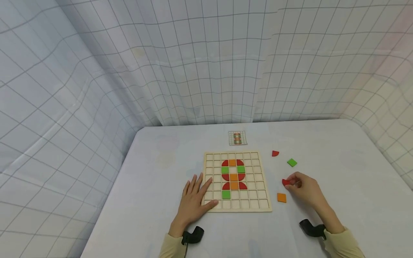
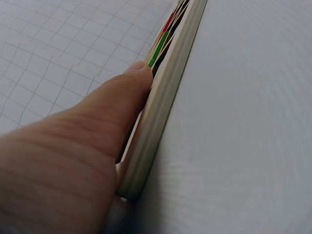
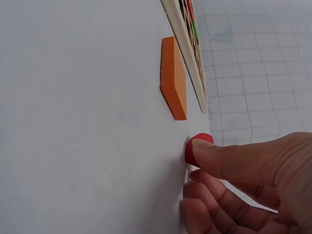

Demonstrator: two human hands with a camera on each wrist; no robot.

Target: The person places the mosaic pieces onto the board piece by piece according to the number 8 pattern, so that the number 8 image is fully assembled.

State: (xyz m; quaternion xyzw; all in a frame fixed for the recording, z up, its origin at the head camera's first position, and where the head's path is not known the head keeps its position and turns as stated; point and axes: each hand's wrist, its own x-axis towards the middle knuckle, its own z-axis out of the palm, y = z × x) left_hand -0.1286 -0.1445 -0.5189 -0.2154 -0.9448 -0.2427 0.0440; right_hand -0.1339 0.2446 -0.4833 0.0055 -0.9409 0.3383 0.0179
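My right hand (image 1: 304,188) pinches a red quarter-circle tile (image 1: 285,182) between thumb and fingers, close over the table to the right of the board. In the right wrist view the thumb presses on that red piece (image 3: 200,148). My left hand (image 1: 193,202) rests spread on the lower left corner of the wooden grid board (image 1: 255,204), its thumb on the near edge. Red quarter-circles, orange squares and green squares fill cells in the board's middle columns; the lowest green square (image 1: 226,194) stands alone in its row.
An orange square tile (image 1: 281,197) lies between board and right hand. Farther back are a green square (image 1: 292,162) and another red quarter-circle (image 1: 275,153). A small pattern card (image 1: 237,138) lies behind the board. White gridded curtains (image 1: 206,71) surround the table's back and sides.
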